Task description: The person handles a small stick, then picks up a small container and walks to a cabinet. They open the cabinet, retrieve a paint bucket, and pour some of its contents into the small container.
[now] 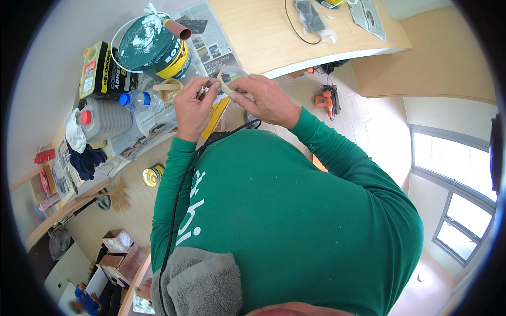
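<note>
My left hand [193, 108] and my right hand [268, 100] are close together at the table's edge, in front of my chest. Between them is a curved, cream-coloured band [223, 84], with the fingers of my right hand closed on its right side. The left thumb and fingers are pinched together at its other end. A small whitish bit shows at the left fingertips, too small to name. Behind the band, newspaper [213, 50] covers the table. Left of my left hand stands a beige cup [167, 90] with pale paste in it.
A large green bucket [139, 47], a yellow-black can [103, 73], a water bottle [138, 100] and a red-capped jug [108, 120] crowd the left. An orange power tool [328, 101] lies on the floor at right. A black cable [176, 210] runs down my front.
</note>
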Action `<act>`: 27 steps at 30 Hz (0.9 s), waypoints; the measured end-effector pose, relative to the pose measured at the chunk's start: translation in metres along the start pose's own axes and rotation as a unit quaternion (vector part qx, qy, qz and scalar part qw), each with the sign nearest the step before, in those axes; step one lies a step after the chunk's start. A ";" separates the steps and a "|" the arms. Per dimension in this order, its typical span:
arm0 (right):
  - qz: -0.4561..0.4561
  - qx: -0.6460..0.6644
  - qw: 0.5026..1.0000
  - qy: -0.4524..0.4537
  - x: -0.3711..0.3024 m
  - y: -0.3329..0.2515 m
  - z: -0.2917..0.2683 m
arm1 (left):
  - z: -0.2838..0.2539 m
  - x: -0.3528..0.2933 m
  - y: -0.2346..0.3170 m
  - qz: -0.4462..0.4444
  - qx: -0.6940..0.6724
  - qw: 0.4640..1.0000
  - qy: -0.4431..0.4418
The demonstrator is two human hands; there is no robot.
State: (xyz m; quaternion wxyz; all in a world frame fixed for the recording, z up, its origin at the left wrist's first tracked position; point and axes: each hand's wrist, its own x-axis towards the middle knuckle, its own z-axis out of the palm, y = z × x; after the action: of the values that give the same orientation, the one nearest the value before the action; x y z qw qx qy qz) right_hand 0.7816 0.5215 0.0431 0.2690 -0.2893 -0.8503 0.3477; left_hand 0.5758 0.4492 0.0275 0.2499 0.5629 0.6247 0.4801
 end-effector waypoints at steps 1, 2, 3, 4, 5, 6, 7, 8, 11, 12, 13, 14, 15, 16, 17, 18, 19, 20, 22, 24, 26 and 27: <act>0.024 0.023 0.999 0.005 0.000 -0.005 -0.001 | -0.001 0.001 0.001 0.002 -0.002 1.000 -0.007; 0.048 0.046 0.998 0.009 0.000 -0.009 -0.002 | -0.002 0.001 0.004 0.004 -0.003 1.000 -0.015; 0.056 0.035 0.998 0.007 0.000 -0.010 -0.003 | -0.003 0.002 0.005 0.005 -0.004 1.000 -0.023; 0.065 0.025 0.998 0.004 0.001 -0.011 -0.003 | -0.004 0.000 0.003 -0.031 -0.036 0.998 -0.044; 0.066 0.014 0.998 -0.001 0.002 -0.010 -0.003 | -0.004 -0.001 -0.001 -0.066 -0.067 0.993 -0.065; 0.068 0.003 0.998 -0.005 0.003 -0.010 -0.003 | -0.005 -0.003 -0.004 -0.102 -0.098 0.986 -0.086; 0.062 -0.008 0.998 -0.013 0.004 -0.008 -0.001 | -0.005 -0.003 -0.005 -0.115 -0.110 0.983 -0.093; 0.058 -0.019 0.998 -0.021 0.005 -0.005 0.001 | -0.005 -0.003 -0.005 -0.129 -0.123 0.979 -0.102; 0.117 0.039 0.992 -0.016 0.005 0.005 0.008 | -0.001 -0.005 0.010 -0.180 -0.211 0.958 -0.078; 0.147 0.083 0.986 -0.011 0.005 0.006 0.007 | 0.000 -0.006 0.015 -0.198 -0.249 0.946 -0.061; 0.177 0.126 0.976 -0.006 0.004 0.006 0.005 | -0.002 -0.005 0.013 -0.178 -0.222 0.957 -0.058; 0.206 0.172 0.963 -0.003 0.004 0.005 0.004 | -0.007 -0.005 0.010 -0.159 -0.192 0.967 -0.055; 0.206 0.203 0.957 0.005 0.005 0.002 0.003 | -0.011 -0.006 0.009 -0.139 -0.163 0.975 -0.051; 0.205 0.235 0.950 0.012 0.006 -0.001 0.003 | -0.012 -0.007 0.010 -0.131 -0.143 0.980 -0.046; 0.205 0.264 0.942 0.021 0.006 -0.005 0.002 | -0.013 -0.007 0.013 -0.122 -0.125 0.984 -0.042; 0.205 0.275 0.939 0.019 0.008 -0.008 0.002 | -0.014 -0.008 0.014 -0.113 -0.106 0.987 -0.038; 0.206 0.285 0.936 0.018 0.009 -0.012 0.003 | -0.014 -0.008 0.012 -0.100 -0.091 0.990 -0.035; 0.206 0.296 0.932 0.018 0.011 -0.015 0.004 | -0.015 -0.008 0.011 -0.086 -0.075 0.993 -0.034; 0.202 0.305 0.931 0.021 0.014 -0.018 0.007 | -0.016 -0.008 0.013 -0.072 -0.054 0.995 -0.035; 0.202 0.316 0.927 0.023 0.017 -0.021 0.009 | -0.017 -0.009 0.019 -0.073 -0.044 0.996 -0.038; 0.207 0.330 0.921 0.026 0.019 -0.024 0.009 | -0.014 -0.010 0.019 -0.107 -0.092 0.990 -0.029; 0.207 0.329 0.921 0.025 0.020 -0.024 0.010 | -0.014 -0.010 0.019 -0.124 -0.115 0.985 -0.024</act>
State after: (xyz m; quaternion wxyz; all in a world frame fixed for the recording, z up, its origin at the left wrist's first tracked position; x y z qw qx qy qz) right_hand 0.7537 0.5168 0.0602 0.2920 -0.3631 -0.6022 0.6482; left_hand 0.5753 0.4334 0.0471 0.3856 0.4600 0.6238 0.5005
